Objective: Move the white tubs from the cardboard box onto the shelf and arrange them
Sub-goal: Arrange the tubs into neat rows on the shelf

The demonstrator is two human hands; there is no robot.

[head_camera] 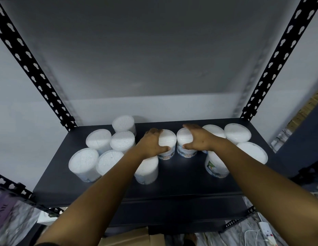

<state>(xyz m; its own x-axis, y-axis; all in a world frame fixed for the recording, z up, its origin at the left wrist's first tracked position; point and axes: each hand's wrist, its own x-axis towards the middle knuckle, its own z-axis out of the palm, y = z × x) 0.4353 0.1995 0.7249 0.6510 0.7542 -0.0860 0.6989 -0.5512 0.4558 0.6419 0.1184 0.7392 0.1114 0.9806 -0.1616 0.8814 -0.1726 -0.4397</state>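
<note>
White tubs (98,141) being set down on the dark shelf (181,176), one in each hand.

Left hand (152,143) curls round a labelled tub (168,139) at the shelf's middle; right hand (199,139) grips its neighbour (183,141) just beside it. Six more tubs cluster toward the shelf's left, four toward its right. This looks like the placing-and-arranging step; next, both hands should let go and nudge the pair into line. Cardboard box (129,237) sits below the shelf's front edge.
</note>
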